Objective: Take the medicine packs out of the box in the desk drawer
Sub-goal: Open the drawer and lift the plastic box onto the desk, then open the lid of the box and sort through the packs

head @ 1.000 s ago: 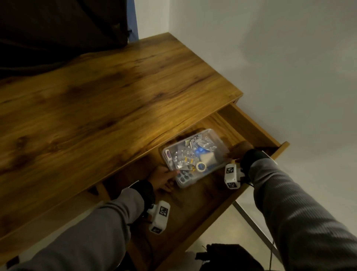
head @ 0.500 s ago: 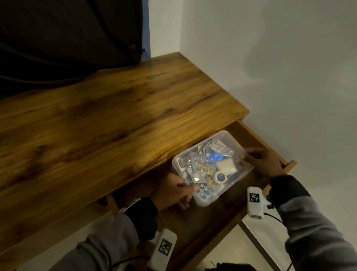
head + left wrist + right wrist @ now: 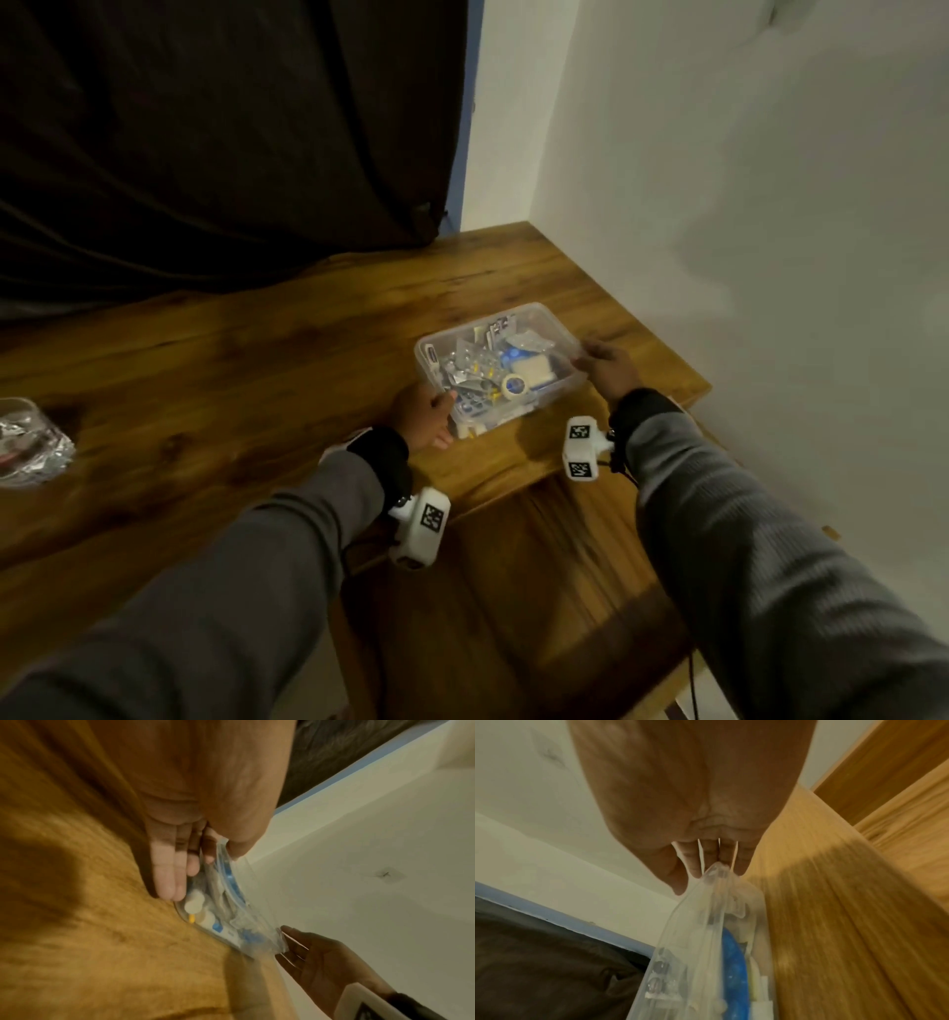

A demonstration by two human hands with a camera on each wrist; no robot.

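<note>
A clear plastic box [image 3: 429, 367] of medicine packs [image 3: 477, 365] and a tape roll [image 3: 515, 384] is at the desk top [image 3: 257, 385], near its right front corner. Whether it rests there or hovers just above, I cannot tell. My left hand [image 3: 423, 413] grips the box's near left corner, thumb over the rim. My right hand [image 3: 606, 367] pinches its right end. In the left wrist view the fingers [image 3: 167, 874] lie along the box [image 3: 231, 914], with my right hand [image 3: 316, 959] beyond. The right wrist view shows my right hand [image 3: 706, 862] holding the box [image 3: 706, 943] by its rim.
The open wooden drawer [image 3: 565, 591] juts out below the desk's front edge, under my forearms. A clear glassy object with foil [image 3: 31, 442] sits at the desk's far left. A dark curtain [image 3: 205, 128] hangs behind the desk; a white wall [image 3: 744, 257] bounds the right.
Both hands have taken the box by its ends and carried it up out of the drawer to the desk top. The head view has tilted up.
</note>
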